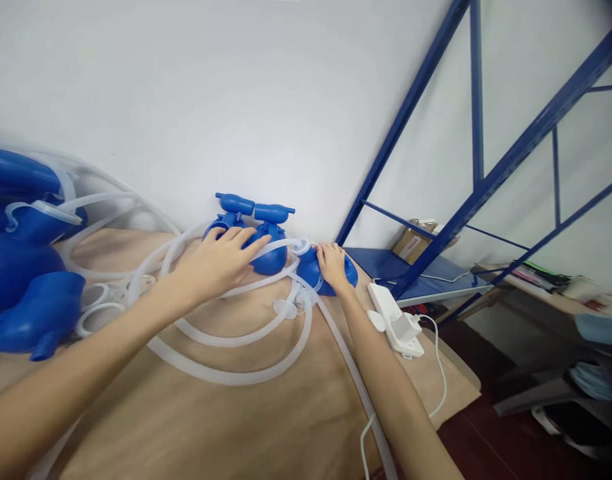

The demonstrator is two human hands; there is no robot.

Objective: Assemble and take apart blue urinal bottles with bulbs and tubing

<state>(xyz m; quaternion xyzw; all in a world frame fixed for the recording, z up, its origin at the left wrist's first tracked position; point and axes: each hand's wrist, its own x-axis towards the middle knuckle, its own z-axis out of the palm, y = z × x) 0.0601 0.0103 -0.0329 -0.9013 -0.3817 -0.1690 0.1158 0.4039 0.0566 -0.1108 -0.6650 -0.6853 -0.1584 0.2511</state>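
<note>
My left hand (221,259) is spread, fingers apart, over two blue rounded parts near the wall, its fingertips by the nearer blue part (270,257). Two small blue pieces with spouts (237,203) sit on top of these parts. My right hand (333,263) rests with bent fingers on a blue bottle-shaped part (310,268) that has a whitish ring on its neck. Translucent tubes (231,379) loop across the brown-covered table (226,427), and clear round discs (285,309) lie among them.
Large blue parts (21,267) and white rings (99,319) are at the left. A white power strip (393,320) with a plugged-in cable lies right of my right forearm. Beyond stand a blue metal frame (479,200), a cardboard box (413,243) and another cluttered table.
</note>
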